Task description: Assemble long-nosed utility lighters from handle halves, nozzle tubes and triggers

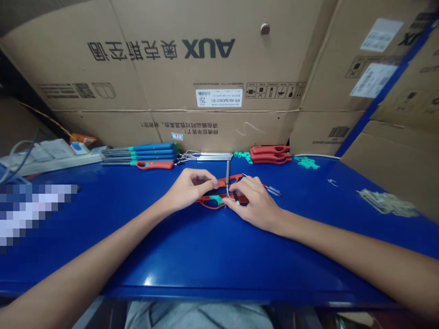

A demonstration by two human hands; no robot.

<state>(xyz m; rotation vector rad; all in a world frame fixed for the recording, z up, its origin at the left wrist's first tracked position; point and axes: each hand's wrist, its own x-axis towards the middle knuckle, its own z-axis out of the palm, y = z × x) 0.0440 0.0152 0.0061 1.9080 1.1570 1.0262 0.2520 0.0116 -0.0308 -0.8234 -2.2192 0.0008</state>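
My left hand (190, 188) is closed, thumb and forefinger pinching the end of an orange-red lighter casing half (236, 178). Nearer to me lies a second casing half (209, 204) with a green trigger (216, 199) set in it. My right hand (257, 202) is closed above that second half. Between its thumb and fingers sits a small black-and-white part (236, 198) with thin white wires. A grey metal tube (228, 171) points away from me, and the wires run to its near end. The right hand's fingers partly cover both casing halves.
Blue-handled lighters (154, 151) are stacked at the back left, one red lighter (156, 165) in front. Metal tubes (214, 156), red casings (269, 154) and green triggers (307, 162) line the back. A plastic bag (387, 202) lies right; a power strip (58, 157) left. Cardboard (164, 91) walls the back.
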